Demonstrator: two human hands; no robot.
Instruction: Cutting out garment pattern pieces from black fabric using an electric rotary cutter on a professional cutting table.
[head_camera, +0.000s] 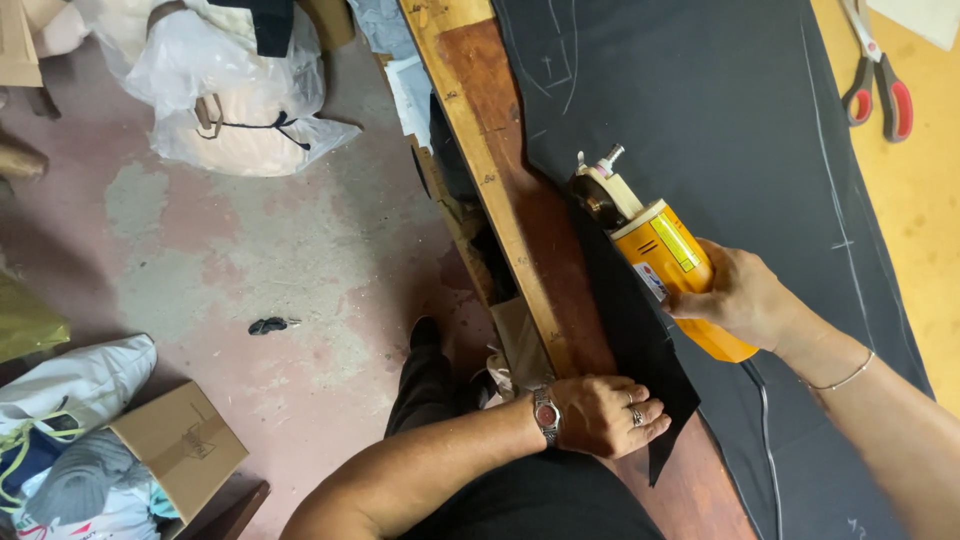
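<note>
Right hand (738, 296) wrapped tight around the orange electric fabric cutter (655, 250); left hand (603, 415) pressed flat, fingers together, on black cloth (700, 120) at the worktop (500, 130) edge

We see a worn pinkish concrete floor (250, 250) with plastic bags (235, 90) and a cardboard box (185, 450) beside the wooden table (500, 170).

black cloth (720, 130) with pale chalk lines fills the upper right of the frame; an orange-yellow cutter (670, 265) with a yellow label sits at centre. red-handled scissors (880, 80) lie at top right on a yellow table (915, 220), its edge reddish-brown. pinkish-grey floor (250, 250) at left.
</note>
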